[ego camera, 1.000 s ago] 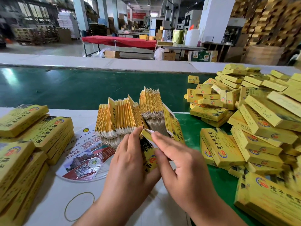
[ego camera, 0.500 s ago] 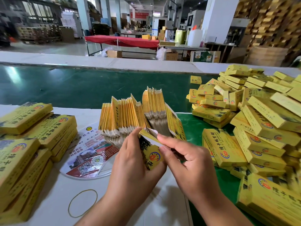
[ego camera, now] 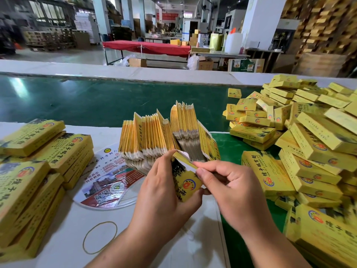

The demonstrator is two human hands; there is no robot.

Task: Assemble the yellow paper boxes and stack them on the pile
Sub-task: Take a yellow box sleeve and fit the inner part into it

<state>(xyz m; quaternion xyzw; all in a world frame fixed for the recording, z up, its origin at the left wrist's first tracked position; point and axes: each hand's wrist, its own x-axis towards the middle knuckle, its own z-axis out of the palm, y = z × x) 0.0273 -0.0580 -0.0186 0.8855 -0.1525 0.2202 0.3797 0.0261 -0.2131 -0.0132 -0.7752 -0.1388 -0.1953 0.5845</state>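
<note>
Both hands' fingers (ego camera: 204, 165) pinch one box (ego camera: 186, 182) half-folded — pile (ego camera: 316, 151) right, many flats (ego camera: 154, 140) beyond, unassembled.

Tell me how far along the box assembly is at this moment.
Done: many assembled boxes lie heaped on the pile at the right. In hand: the left hand holds one yellow box blank while the right hand pinches its end flap, so it is not yet closed. Left: a thick fan of flat blanks stands behind the hands, and stacks of flat blanks lie at the left.
</note>
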